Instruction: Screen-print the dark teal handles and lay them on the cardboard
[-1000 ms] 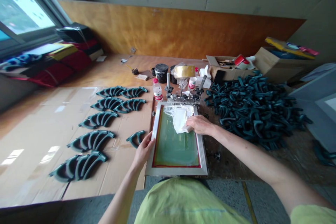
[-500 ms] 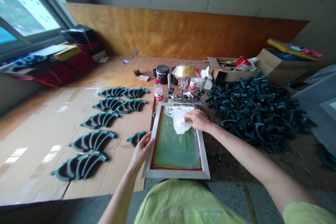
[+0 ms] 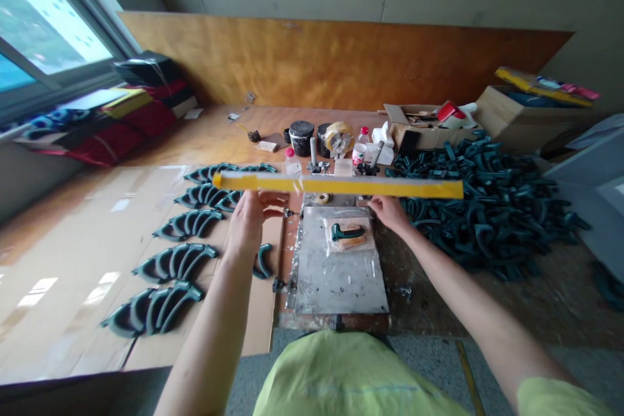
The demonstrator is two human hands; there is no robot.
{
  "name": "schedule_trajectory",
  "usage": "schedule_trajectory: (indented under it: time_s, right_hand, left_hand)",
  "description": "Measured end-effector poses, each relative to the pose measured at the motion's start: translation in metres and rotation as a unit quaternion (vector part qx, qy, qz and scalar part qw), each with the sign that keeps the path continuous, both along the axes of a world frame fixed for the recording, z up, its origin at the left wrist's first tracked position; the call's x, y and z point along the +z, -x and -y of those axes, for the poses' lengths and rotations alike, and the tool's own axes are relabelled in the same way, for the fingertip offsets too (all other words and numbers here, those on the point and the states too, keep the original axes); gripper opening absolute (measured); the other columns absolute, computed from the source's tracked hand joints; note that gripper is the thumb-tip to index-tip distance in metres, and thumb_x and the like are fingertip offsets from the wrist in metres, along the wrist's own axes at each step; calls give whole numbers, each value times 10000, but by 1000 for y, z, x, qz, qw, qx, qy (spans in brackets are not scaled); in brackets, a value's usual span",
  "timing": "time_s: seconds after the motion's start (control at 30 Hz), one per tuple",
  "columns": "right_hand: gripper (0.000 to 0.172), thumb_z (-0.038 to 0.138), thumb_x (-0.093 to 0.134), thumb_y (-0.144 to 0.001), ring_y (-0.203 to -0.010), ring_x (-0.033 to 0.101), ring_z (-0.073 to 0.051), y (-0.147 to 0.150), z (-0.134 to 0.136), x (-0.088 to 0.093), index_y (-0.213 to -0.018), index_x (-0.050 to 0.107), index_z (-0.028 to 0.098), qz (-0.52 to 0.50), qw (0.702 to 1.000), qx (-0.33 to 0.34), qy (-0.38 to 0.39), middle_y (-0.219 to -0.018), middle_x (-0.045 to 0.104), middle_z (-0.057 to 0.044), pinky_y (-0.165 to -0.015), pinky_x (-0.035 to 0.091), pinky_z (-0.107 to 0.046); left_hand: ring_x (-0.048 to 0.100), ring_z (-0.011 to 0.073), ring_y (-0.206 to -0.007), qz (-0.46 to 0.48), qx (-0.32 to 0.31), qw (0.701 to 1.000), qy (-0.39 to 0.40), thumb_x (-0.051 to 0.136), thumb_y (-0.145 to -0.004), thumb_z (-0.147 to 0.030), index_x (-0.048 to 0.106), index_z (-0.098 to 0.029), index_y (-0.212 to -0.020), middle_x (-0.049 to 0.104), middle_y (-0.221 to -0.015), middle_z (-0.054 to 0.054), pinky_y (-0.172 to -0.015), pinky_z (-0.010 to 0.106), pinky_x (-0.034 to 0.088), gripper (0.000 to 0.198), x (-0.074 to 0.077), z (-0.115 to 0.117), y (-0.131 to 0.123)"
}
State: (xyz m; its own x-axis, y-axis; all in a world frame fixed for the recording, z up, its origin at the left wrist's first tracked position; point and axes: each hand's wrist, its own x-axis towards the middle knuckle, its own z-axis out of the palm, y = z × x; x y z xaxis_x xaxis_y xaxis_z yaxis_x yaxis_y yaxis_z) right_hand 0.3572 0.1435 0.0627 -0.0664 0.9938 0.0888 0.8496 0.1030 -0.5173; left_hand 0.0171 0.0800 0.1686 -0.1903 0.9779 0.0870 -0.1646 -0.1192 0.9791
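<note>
Yellow strip [image 3: 338,186] — long, flat, level — left hand [image 3: 251,227] gripping from below, right hand [image 3: 389,212] just beneath, contact unclear.

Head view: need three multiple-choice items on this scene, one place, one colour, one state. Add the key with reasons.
1. Where is the clear plastic bag holding a dark green part?
A. On the metal plate
B. On the cardboard sheet
C. Inside the cardboard box

2. What colour is the long strip above the left hand?
A. Blue
B. Yellow
C. Red

3. How does the black tub stand?
A. On its side
B. Upside down
C. Upright

Key:
1. A, because the bag lies flat on the upper part of the plate.
2. B, because the strip shows yellow along its length.
3. C, because it stands on its base beyond the plate, its dark top facing up.
</note>
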Motion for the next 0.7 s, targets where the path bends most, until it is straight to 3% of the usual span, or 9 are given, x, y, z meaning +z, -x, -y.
schedule_trajectory:
  time_s: [0.1, 0.17, 0.27, 0.33, 0.37, 0.5, 0.57, 0.63, 0.7]
  right_hand:
    - [326, 345, 672, -829, -947, 611, -199, 15, 33, -26, -1119, 632, 203, 36, 991, 129, 11, -1014, 672, -70, -796, 455, -297]
    - [326, 303, 682, -829, -1037, 572, -207, 27, 48, -29, -1139, 627, 219, 71, 983, 169, 2, -1091, 642, -74, -860, 436, -321]
    - [140, 261, 622, -880, -1000, 551, -207, 50, 69, -17, -1002, 663, 204, 89, 984, 152, -23, -1013, 631, -69, -874, 424, -335]
    - [121, 277, 600, -897, -960, 539, -215, 72, 89, -10, -966, 663, 200, 89, 983, 147, -68, -947, 621, -73, -859, 424, -342]
    - [126, 280, 588, -904, -945, 535, -218, 84, 101, -8, -968, 662, 201, 90, 977, 167, -94, -923, 618, -74, -851, 424, -344]
    - [187, 295, 546, -929, -892, 553, -193, 97, 131, -14, -1072, 649, 234, 84, 933, 329, -121, -885, 633, -41, -818, 433, -313]
    - [202, 258, 539, -927, -884, 571, -186, 63, 126, -20, -1098, 646, 244, 113, 954, 265, -85, -912, 647, -39, -791, 439, -296]
    - [215, 141, 498, -908, -894, 588, -202, 6, 113, -24, -1036, 659, 202, 192, 977, 84, -27, -940, 654, -83, -772, 440, -299]
    - [270, 63, 459, -877, -924, 604, -236, -58, 101, -29, -1070, 633, 134, 283, 953, -95, 42, -982, 646, -162, -761, 440, -318]
  left_hand:
    - [664, 153, -681, 17, 31, 999, -22, 430, -845, -685, 599, -178, -953, 699, -780, 53, -578, 225, 505, 545, 10, -14, -12]
    - [657, 128, -666, 31, 77, 996, -17, 449, -853, -665, 558, -200, -1061, 695, -796, 29, -585, 209, 496, 521, 1, -6, -22]
    - [656, 144, -621, 21, 10, 990, 141, 524, -817, -661, 563, -163, -1115, 715, -815, 66, -520, 217, 476, 582, -36, 29, -44]
    - [691, 206, -668, 9, -126, 945, 302, 554, -781, -686, 586, -129, -1131, 734, -889, 133, -489, 258, 488, 659, -68, 60, -60]
    - [707, 227, -719, 18, -150, 927, 342, 558, -783, -679, 584, -133, -1143, 734, -943, 150, -506, 275, 508, 654, -83, 74, -66]
    - [724, 227, -762, 40, -112, 915, 386, 566, -819, -594, 616, -147, -975, 741, -919, 134, -534, 260, 514, 476, -130, 110, -53]
    - [717, 207, -712, 15, -45, 918, 394, 536, -840, -559, 618, -142, -869, 745, -863, 128, -524, 245, 505, 427, -150, 115, -19]
    - [697, 187, -645, -21, 47, 913, 404, 494, -859, -510, 612, -143, -800, 740, -800, 119, -510, 241, 501, 390, -172, 117, 25]
    - [670, 189, -566, -76, 116, 900, 413, 460, -862, -460, 599, -152, -774, 712, -687, 102, -489, 260, 500, 349, -194, 117, 65]
